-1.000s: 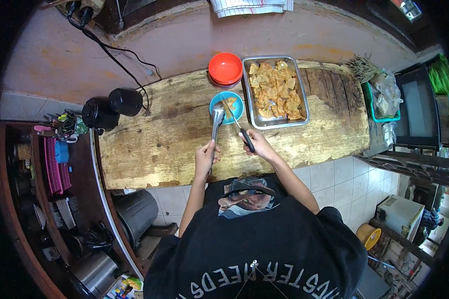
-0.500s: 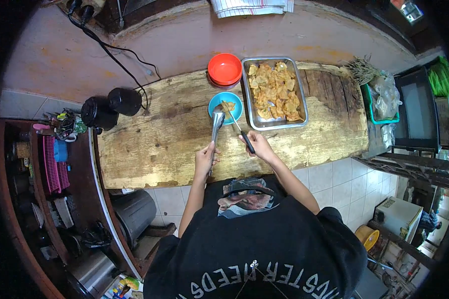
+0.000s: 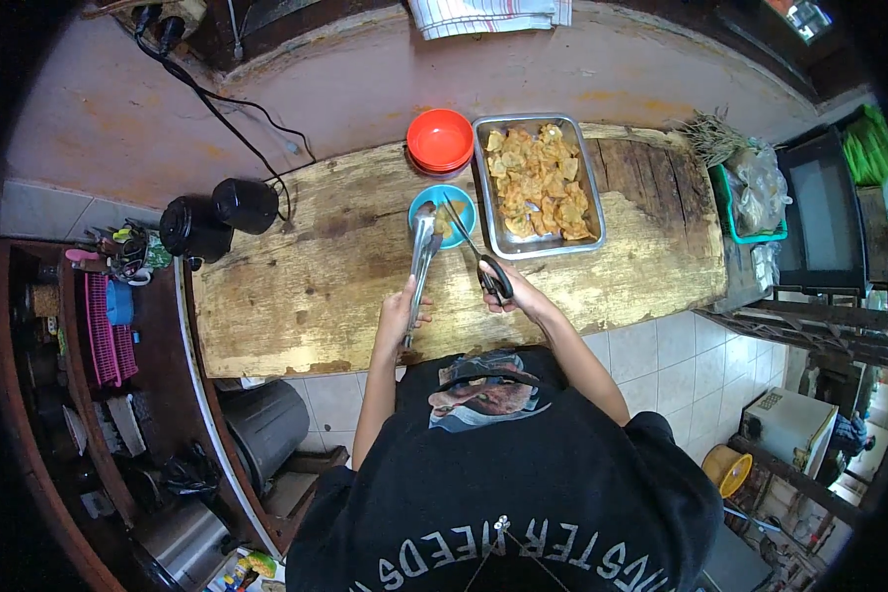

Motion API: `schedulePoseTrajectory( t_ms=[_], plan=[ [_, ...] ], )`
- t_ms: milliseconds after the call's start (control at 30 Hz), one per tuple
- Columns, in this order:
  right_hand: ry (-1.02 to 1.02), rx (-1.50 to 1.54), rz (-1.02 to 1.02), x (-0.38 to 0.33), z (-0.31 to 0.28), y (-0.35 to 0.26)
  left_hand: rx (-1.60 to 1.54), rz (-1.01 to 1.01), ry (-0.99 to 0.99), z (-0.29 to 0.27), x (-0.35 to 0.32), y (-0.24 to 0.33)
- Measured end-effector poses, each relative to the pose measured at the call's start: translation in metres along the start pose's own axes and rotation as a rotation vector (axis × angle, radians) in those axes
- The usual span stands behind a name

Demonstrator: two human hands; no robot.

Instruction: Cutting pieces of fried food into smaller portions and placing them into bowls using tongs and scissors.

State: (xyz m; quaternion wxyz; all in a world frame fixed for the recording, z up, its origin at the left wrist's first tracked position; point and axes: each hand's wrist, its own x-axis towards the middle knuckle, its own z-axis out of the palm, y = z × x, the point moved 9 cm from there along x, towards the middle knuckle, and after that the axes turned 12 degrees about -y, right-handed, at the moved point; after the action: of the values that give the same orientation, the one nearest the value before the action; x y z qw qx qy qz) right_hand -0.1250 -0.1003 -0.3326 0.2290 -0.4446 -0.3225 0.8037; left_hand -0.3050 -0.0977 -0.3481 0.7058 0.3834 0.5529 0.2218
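Note:
My left hand (image 3: 399,313) grips metal tongs (image 3: 423,266), whose tips reach into a small blue bowl (image 3: 471,202). Some golden fried pieces (image 3: 445,221) lie in that bowl. In my right hand (image 3: 523,294) are black-handled scissors (image 3: 499,277), their blades spread apart above the bowl's right side. Whether the tongs pinch a piece cannot be made out. To the right of the bowl, a steel tray (image 3: 603,232) holds many flat, crisp-looking fried pieces (image 3: 533,178).
Stacked red bowls (image 3: 440,139) stand behind the blue bowl on the worn wooden table (image 3: 306,286). Two black containers (image 3: 245,205) and a cable sit at the back left. A green basket (image 3: 732,212) with plastic bags is at the right end.
The scissor blades have opened and their handles have turned in my right hand. Both tools stay at the blue bowl, and the view has shifted slightly.

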Motion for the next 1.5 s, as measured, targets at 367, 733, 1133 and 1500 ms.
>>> schedulePoseTrajectory(
  t_ms=[367,733,1133,1500],
  plan=[
    [-0.082,0.063,-0.023,-0.008,0.006,-0.005,-0.107,-0.086,-0.142,0.003,0.008,0.021],
    [-0.040,0.176,-0.118,-0.022,-0.005,-0.004,0.055,-0.019,-0.008,0.002,-0.016,0.038],
    [0.120,0.305,-0.325,-0.058,-0.065,-0.001,-0.060,-0.052,-0.230,0.070,-0.004,0.053],
    [0.167,0.289,-0.293,-0.091,-0.084,0.010,-0.483,-0.254,-0.455,0.153,0.055,0.004]
  ],
)
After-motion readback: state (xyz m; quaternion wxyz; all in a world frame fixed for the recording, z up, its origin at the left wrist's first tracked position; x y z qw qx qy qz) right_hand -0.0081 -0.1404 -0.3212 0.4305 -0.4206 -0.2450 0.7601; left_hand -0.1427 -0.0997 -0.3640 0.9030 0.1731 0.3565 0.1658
